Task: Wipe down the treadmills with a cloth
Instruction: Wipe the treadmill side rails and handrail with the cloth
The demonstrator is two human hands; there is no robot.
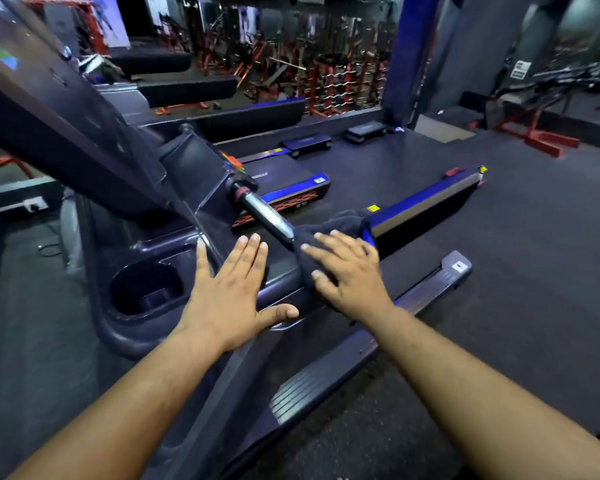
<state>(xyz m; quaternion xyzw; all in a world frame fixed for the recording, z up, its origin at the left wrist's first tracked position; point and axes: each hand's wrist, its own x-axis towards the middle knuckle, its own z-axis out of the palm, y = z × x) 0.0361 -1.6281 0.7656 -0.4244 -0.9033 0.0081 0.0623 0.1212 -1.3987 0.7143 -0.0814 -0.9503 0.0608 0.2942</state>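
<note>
The person's left hand [230,289] lies flat on the dark console rim of the treadmill [146,341], its fingers straight and slightly spread, the thumb stretched out to the side along the rim's near edge. It holds nothing. Just beside it, toward the console's left edge, sits a deep cup holder [146,289].

The right hand [347,271] presses down on a dark cloth [329,230], fingers spread over the fabric with the fingertips bent a little into it. The cloth is bunched over the handlebar [267,214], at the end of its shiny metal section, where the bar meets the console rim; part of the cloth sticks out beyond the fingers toward the far side.

Below the arms runs the treadmill's ribbed side rail [361,355]. A second treadmill [426,202] with blue trim lies past the cloth on the dark floor [516,265]. Red weight racks [326,77] stand in the background.
</note>
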